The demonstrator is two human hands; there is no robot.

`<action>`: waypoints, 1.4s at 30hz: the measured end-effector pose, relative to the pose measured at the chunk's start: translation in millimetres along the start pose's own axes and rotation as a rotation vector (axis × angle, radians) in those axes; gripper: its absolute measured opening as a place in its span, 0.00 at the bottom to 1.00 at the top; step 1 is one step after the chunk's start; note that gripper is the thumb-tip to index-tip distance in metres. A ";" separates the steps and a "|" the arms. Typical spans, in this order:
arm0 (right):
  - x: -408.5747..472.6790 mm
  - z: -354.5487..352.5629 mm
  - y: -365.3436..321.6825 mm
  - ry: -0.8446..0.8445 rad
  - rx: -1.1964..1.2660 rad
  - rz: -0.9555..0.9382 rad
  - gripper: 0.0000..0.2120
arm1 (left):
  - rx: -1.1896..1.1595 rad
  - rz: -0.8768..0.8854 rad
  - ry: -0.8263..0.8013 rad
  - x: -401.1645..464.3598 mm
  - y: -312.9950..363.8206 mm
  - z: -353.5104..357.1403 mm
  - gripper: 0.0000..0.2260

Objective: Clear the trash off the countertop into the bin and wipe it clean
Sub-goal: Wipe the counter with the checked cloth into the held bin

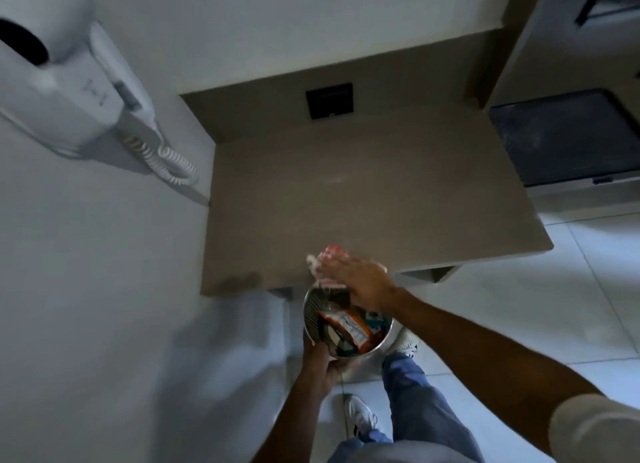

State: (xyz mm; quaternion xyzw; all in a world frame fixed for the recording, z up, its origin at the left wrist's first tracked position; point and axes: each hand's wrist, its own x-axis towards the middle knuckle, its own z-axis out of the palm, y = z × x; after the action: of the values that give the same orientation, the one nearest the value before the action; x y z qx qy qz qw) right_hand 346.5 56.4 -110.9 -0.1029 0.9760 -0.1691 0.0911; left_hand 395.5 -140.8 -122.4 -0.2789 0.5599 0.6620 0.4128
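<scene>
At the front edge of the counter [363, 185], my right hand [360, 279] is pressed flat on a pinkish-white cloth [327, 260], fingers spread over it rather than clenched, right where the surface ends above the bin [313, 310]. The cloth is blurry, so I can't say much about it beyond the colour, and a bit of it hangs over the edge.

My left hand [323, 360] is gripping the bin from below on the near side, holding it up just under the front edge, tucked against it. It's a round metal bin and it's pretty full: an orange-and-white wrapper [349, 327] sits on top, with some teal and dark stuff next to it. There's printing on the wrapper but it's way too smeared to read, so no brand from me.

The rest of the counter looks bare, with a faint pale smudge near the middle and a darker patch at the front left corner. A black wall plate [329, 100] sits on the back panel above the back edge. A white wall-mounted dryer [69, 82] with a coiled cord hangs on the left wall; it has small marks on the body that I can't make out.
</scene>
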 end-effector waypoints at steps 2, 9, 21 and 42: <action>-23.3 3.3 -16.9 -0.005 0.061 -0.051 0.35 | -0.014 -0.012 -0.007 -12.5 -1.1 4.3 0.19; -101.7 -6.4 -31.6 0.053 0.698 0.307 0.17 | -0.025 -0.098 0.055 -34.4 -17.8 33.5 0.23; -155.1 -126.3 152.3 0.483 0.551 1.171 0.21 | 0.122 -0.048 0.031 -46.7 -59.1 108.6 0.29; -152.2 274.2 283.4 0.024 1.274 1.477 0.20 | -0.025 -0.159 0.302 294.1 -224.0 193.9 0.33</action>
State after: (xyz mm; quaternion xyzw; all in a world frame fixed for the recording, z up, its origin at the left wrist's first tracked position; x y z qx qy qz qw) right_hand 503.1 267.5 -441.9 0.6050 0.5214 -0.5665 0.2029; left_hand 457.8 123.6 -439.2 -0.4239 0.5836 0.5845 0.3716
